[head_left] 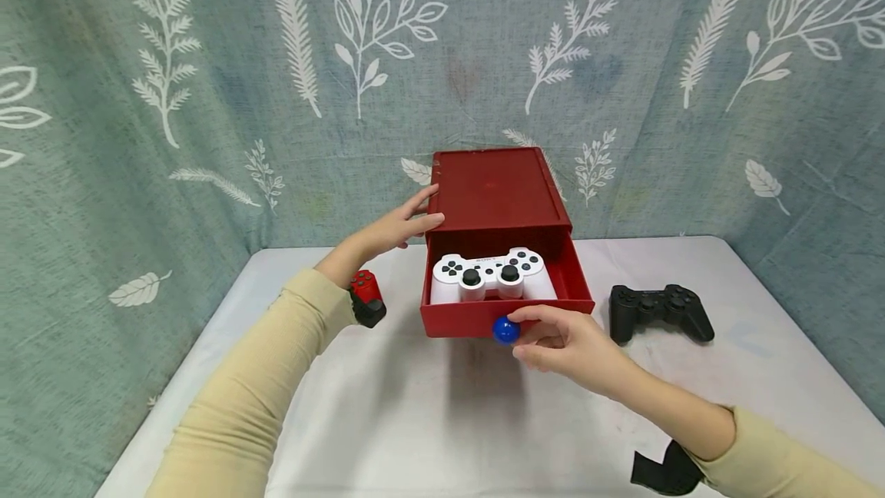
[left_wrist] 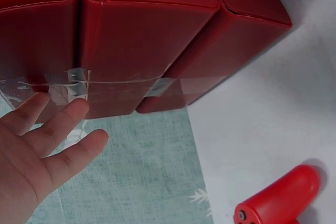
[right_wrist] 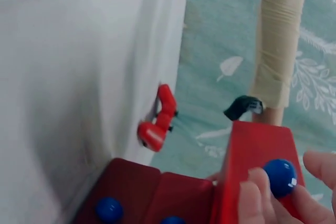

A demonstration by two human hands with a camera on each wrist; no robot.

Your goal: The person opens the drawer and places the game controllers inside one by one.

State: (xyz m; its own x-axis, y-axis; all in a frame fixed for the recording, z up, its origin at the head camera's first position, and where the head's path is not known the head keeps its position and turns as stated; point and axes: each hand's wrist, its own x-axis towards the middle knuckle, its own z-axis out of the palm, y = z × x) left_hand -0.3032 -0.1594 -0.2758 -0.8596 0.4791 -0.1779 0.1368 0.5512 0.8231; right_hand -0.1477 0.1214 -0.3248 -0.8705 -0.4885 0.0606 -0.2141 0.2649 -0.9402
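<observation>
A red drawer unit stands on the table, its top drawer pulled out with a white game controller inside. My right hand pinches the drawer's blue knob; in the right wrist view, fingers lie on both sides of the knob. On the unit's left, my left hand has its fingers spread, fingertips at the top's edge. The left wrist view has this hand beside the taped side wall of the stacked drawers.
A red controller lies left of the unit, partly behind my left wrist. To the right lies a black controller. Two lower blue knobs show in the right wrist view, one fully. A patterned green curtain hangs behind the white table.
</observation>
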